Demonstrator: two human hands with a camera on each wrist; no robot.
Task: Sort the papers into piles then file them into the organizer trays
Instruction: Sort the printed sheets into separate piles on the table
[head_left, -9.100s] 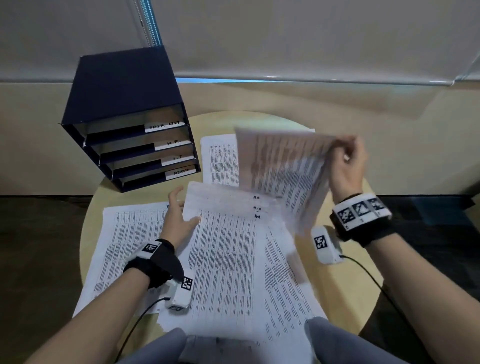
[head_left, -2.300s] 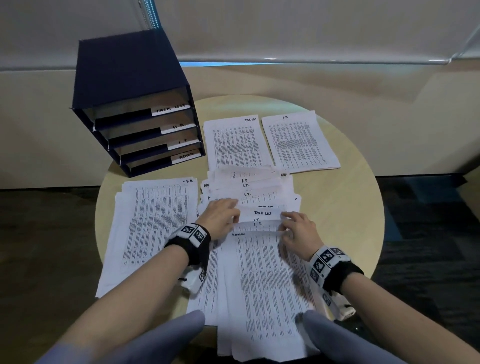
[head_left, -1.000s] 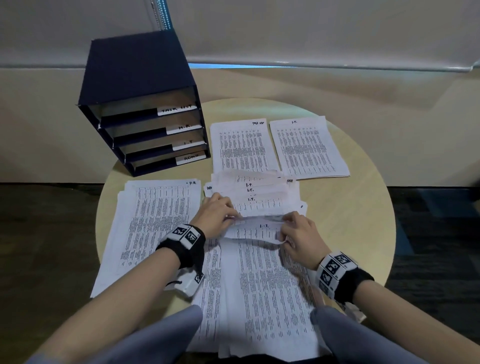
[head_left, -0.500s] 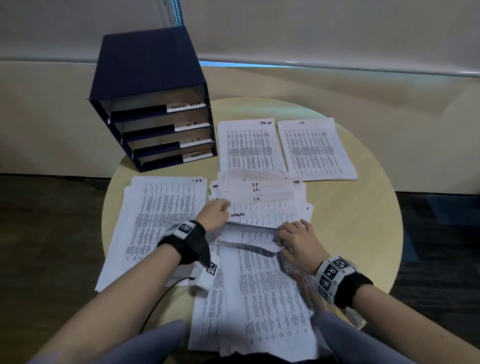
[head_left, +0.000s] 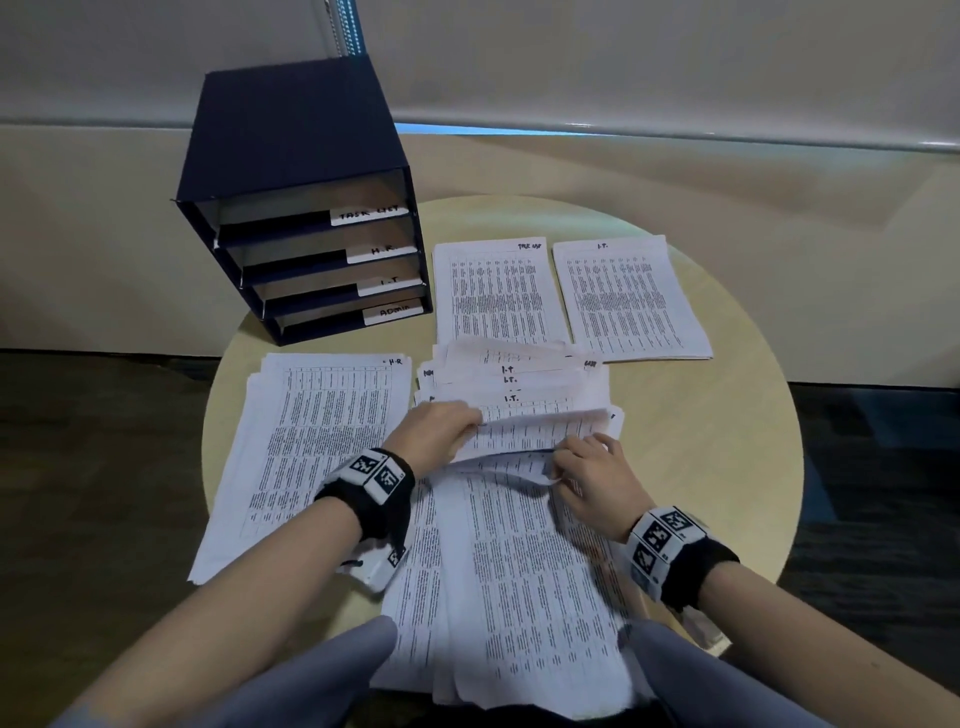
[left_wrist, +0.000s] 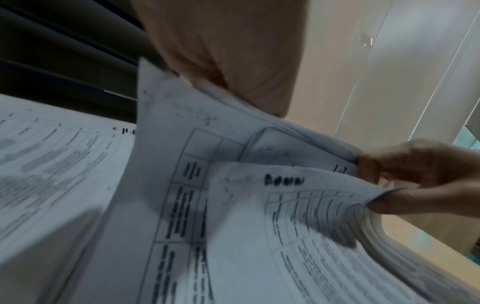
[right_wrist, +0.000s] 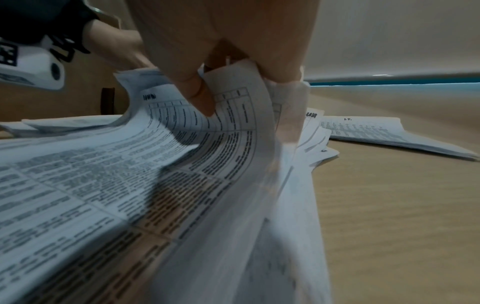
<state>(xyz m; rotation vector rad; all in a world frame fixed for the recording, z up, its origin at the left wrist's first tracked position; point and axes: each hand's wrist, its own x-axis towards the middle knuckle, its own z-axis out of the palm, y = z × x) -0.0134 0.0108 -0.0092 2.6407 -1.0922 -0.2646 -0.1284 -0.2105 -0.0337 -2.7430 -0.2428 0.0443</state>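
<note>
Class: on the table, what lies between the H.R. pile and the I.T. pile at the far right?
The Task List pile and the unsorted stack's fanned top, in the head view.

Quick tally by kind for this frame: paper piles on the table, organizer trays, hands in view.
Paper piles: 4, namely H.R pile, Task List pile, I.T pile, unsorted stack
Organizer trays: 4
Hands: 2, left hand, right hand
Total: 10

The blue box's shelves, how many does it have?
4, stacked in the organizer: top tray, second tray, third tray, bottom tray. None seems hidden.
</note>
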